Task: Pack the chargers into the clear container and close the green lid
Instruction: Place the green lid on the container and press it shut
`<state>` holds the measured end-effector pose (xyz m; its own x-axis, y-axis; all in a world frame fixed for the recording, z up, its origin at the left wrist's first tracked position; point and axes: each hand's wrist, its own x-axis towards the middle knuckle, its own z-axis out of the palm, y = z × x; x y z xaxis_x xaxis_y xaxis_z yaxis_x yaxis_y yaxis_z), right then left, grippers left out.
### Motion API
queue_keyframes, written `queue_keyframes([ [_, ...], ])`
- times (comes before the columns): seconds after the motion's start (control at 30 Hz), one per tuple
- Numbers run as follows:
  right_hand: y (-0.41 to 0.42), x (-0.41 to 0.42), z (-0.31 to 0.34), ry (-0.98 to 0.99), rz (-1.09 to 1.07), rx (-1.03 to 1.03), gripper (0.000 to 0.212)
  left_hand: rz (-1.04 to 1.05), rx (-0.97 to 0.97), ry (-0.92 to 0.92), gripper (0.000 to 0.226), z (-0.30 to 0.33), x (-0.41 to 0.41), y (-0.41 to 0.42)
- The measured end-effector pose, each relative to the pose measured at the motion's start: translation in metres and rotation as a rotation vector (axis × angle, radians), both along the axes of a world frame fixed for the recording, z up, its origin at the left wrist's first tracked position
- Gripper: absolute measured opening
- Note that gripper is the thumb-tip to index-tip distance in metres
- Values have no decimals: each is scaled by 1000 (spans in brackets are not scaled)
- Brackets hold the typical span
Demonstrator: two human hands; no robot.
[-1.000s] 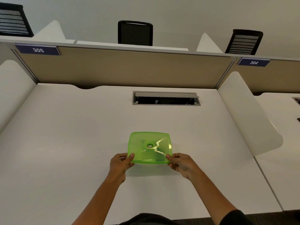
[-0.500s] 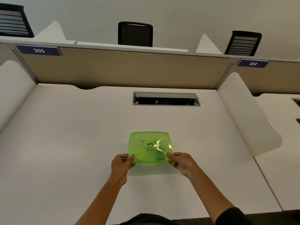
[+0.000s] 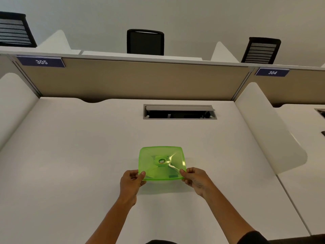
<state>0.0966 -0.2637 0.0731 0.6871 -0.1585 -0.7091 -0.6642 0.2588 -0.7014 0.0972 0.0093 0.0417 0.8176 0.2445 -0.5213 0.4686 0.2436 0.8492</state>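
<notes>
A translucent green lid (image 3: pixel 162 162) with a round centre knob lies over the clear container in the middle of the white desk (image 3: pixel 70 164). The container body below it is hidden by the lid. My left hand (image 3: pixel 132 180) pinches the lid's near left corner, thumb on top. My right hand (image 3: pixel 195 178) pinches the near right corner the same way. No chargers show; whatever is inside cannot be made out through the green plastic.
A cable hatch (image 3: pixel 179 112) with its flap up is set into the desk behind the container. White side dividers (image 3: pixel 269 131) stand left and right, a tan partition (image 3: pixel 133 80) at the back, black chairs beyond it.
Both hands keep their grip on the lid's near corners. The lid has hardly moved; the view shifted slightly.
</notes>
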Motion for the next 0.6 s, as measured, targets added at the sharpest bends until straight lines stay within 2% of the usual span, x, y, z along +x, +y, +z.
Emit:
queue_keyframes([
  [0.3, 11, 71, 14, -51, -41, 18, 24, -11, 50, -19, 20, 9, 80, -2],
  [0.6, 23, 160, 23, -70, -102, -6, 25, -26, 182, -33, 31, 12, 172, -4],
])
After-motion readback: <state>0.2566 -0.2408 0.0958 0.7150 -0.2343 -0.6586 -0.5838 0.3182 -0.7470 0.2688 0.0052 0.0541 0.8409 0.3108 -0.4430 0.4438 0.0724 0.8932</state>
